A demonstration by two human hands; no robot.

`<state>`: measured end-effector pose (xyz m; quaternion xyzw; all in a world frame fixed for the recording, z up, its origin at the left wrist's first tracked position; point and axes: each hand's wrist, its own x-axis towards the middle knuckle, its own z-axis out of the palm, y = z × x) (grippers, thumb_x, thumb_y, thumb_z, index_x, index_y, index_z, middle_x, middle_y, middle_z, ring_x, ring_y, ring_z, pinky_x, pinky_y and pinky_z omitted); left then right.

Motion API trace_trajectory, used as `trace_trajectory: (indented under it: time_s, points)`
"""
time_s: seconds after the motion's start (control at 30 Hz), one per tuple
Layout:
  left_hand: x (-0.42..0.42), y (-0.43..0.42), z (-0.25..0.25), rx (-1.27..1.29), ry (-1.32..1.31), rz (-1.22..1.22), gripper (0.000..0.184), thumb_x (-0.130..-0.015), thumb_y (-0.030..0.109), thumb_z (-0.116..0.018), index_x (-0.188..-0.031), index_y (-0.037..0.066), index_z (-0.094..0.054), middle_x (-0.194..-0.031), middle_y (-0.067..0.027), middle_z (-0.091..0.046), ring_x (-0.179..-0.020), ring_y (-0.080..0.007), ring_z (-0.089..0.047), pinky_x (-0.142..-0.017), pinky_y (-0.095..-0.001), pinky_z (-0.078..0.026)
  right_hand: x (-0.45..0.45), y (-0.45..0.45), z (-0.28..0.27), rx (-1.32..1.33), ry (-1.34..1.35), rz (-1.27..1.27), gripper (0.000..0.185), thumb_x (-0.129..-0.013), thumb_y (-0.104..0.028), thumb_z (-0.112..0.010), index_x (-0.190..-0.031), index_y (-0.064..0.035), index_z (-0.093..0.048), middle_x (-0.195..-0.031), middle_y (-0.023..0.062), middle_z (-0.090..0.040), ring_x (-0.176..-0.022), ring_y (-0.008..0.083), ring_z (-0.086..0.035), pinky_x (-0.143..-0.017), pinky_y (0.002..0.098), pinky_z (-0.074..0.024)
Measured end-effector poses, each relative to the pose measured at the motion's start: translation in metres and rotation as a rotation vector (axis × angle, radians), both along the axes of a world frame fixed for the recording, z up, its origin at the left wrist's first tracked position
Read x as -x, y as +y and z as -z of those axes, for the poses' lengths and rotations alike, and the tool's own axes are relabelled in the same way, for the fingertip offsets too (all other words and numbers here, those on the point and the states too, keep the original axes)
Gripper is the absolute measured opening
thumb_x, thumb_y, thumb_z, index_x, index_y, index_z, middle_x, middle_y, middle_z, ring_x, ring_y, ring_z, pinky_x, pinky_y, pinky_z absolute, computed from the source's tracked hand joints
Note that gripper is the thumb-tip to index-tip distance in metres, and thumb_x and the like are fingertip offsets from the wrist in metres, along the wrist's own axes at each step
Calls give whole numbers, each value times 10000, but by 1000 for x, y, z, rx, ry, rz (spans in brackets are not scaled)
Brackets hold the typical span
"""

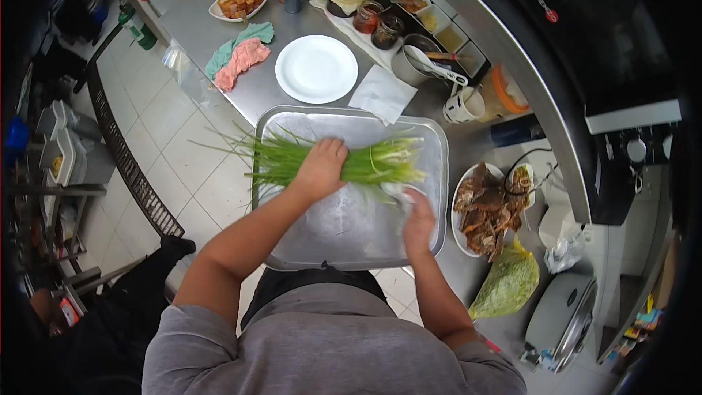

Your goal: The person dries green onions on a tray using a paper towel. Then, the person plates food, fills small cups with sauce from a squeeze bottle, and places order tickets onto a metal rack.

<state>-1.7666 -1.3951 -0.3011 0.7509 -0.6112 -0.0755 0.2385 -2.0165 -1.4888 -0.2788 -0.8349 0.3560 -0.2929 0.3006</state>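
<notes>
And there it was, the left hand (322,167) planted firmly across the green onions (373,161), its fingers folded over the top of the bunch and its palm down, with the thumb out of sight. Below and to the right came the right hand (420,227), half curled and blurred, its fingertips up by a white wad (395,189) that looked like paper or cloth; whether it truly gripped that wad, nobody could tell from here.

The step in hand seemed to be tending the white ends while the left hand steadied the bunch. The next move, by that reading, called for a firm left hold and a light right touch, so that the thin stalks would neither bruise nor fan apart.

And what a bunch! It stretched crosswise under the left hand, above the metal tray (344,238): pale, almost white stems bristling out to the right of those fingers, bright green leaves streaming away to the left, the longest tips straggling past the rim. A thin, pale loop circled the stalks just right of the left hand, band or stray leaf, hard to say. Beyond that hand, farther from the body, sat a white plate (316,69).
</notes>
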Motion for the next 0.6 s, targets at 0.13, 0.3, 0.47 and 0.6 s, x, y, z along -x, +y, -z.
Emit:
trace_trajectory:
  time_s: [0.13, 0.3, 0.47, 0.6]
  points:
    - [46, 24, -22, -238, 155, -10, 640, -630, 231, -770, -1171, 0, -516, -1141, -149, -527, -1093, -321, -485, -957, -416, -381, -16, -41, -84, 144, -172, 105, 328, -820, 91, -458, -1092, 21, -627, -1040, 130, -649, -960, 230, -615, -895, 347, -466]
    - [96, 43, -20, -245, 138, 73, 630, -632, 254, -754, -1170, 11, -534, -1120, -139, -543, -1082, -309, -497, -949, -400, -386, -115, -70, -37, 97, 31, -180, 249, -822, 40, -494, -1036, -6, -612, -1044, 209, -584, -999, 378, -542, -891, 407, -436]
    - [98, 40, -5, -206, 191, 61, 638, -630, 248, -744, -1186, 16, -535, -1130, -132, -548, -1083, -293, -509, -940, -397, -387, -200, -26, 59, -39, 8, -415, 79, -813, -4, -531, -880, -6, -572, -917, 212, -545, -888, 400, -529, -786, 457, -429]
    - [93, 32, 4, -66, 280, 94, 623, -621, 221, -732, -1177, 3, -553, -1206, -167, -555, -1155, -324, -498, -1001, -434, -368, -254, 23, 53, -153, -95, -658, 99, -808, 12, -512, -875, -7, -583, -901, 206, -547, -878, 402, -529, -787, 458, -430]
